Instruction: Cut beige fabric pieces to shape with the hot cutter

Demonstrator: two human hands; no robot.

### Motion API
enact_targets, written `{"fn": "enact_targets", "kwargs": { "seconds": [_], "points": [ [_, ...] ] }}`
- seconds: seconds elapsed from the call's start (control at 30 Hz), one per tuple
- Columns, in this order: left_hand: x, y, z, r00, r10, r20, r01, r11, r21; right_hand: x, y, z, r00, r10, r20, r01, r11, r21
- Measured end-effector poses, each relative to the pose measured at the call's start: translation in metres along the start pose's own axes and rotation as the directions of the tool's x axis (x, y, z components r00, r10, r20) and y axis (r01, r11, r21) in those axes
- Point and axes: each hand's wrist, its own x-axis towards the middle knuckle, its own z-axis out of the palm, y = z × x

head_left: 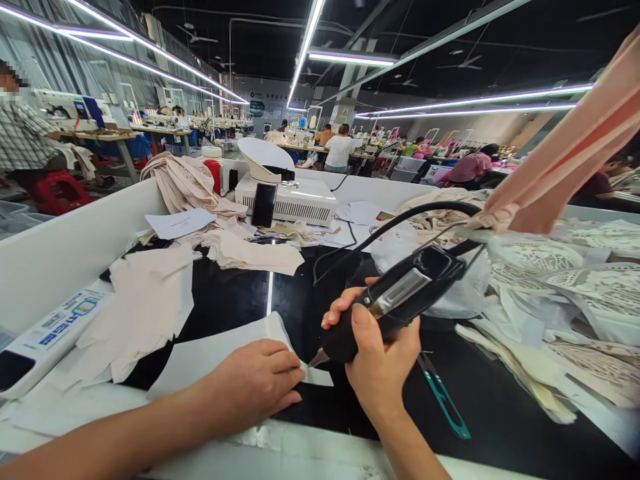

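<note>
My right hand (383, 363) is wrapped round a black corded hand tool (345, 337) with a pointed metal tip and a metal plate on its side. The tool is tilted, and its tip meets a white sheet (210, 357) close to my left fingertips. With fingers together, my left hand (265, 377) holds that sheet against the black tabletop; whether it is paper or cloth I cannot tell. Part of the sheet is hidden under the hand. A teal-handled pair of thread snips (445, 400) lies to the right of my right wrist.
Pale cut pieces (145, 300) are piled at left, beside a white boxy bar (60, 327). A phone (264, 205) leans against a white vented machine (295, 203) at the back. Lace pieces (590, 280) crowd the right side. Pink cloth (560, 153) hangs by the tool's black cable (400, 217).
</note>
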Motion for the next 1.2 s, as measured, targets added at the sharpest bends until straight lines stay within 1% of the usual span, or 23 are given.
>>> {"fn": "enact_targets", "kwargs": {
  "seconds": [0.2, 0.4, 0.57, 0.63, 0.73, 0.87, 1.03, 1.2],
  "points": [
    [0.001, 0.000, -0.002, 1.000, 0.017, -0.027, -0.016, 1.000, 0.010, 0.002, -0.006, -0.009, 0.997, -0.031, -0.072, 0.032, 0.999, 0.023],
    [0.002, 0.001, -0.004, 0.999, 0.012, -0.030, -0.012, 1.000, 0.009, 0.000, -0.004, -0.013, 0.998, -0.032, -0.050, 0.032, 0.999, 0.006],
    [0.001, 0.001, -0.005, 1.000, 0.000, -0.010, 0.000, 1.000, -0.007, 0.000, -0.003, -0.012, 0.999, -0.026, -0.042, 0.024, 0.999, -0.047],
    [0.000, 0.001, -0.005, 1.000, -0.001, 0.007, 0.001, 1.000, -0.009, 0.000, -0.005, -0.010, 0.998, -0.011, -0.056, 0.008, 0.999, -0.039],
    [0.000, 0.001, -0.006, 0.999, -0.012, 0.030, 0.013, 1.000, -0.018, -0.003, -0.010, -0.006, 0.997, 0.007, -0.075, -0.006, 1.000, 0.016],
    [0.000, 0.001, -0.005, 1.000, -0.011, 0.018, 0.011, 0.999, -0.032, -0.010, -0.013, -0.002, 1.000, 0.011, -0.028, -0.010, 0.998, 0.057],
    [0.001, 0.001, -0.005, 1.000, 0.007, -0.006, -0.007, 1.000, -0.014, -0.013, -0.012, -0.001, 1.000, 0.013, -0.005, -0.013, 0.999, 0.049],
    [0.002, 0.001, -0.006, 1.000, -0.003, 0.015, 0.003, 1.000, -0.005, -0.009, -0.014, -0.006, 1.000, 0.009, -0.024, -0.008, 1.000, 0.024]
  ]
}}
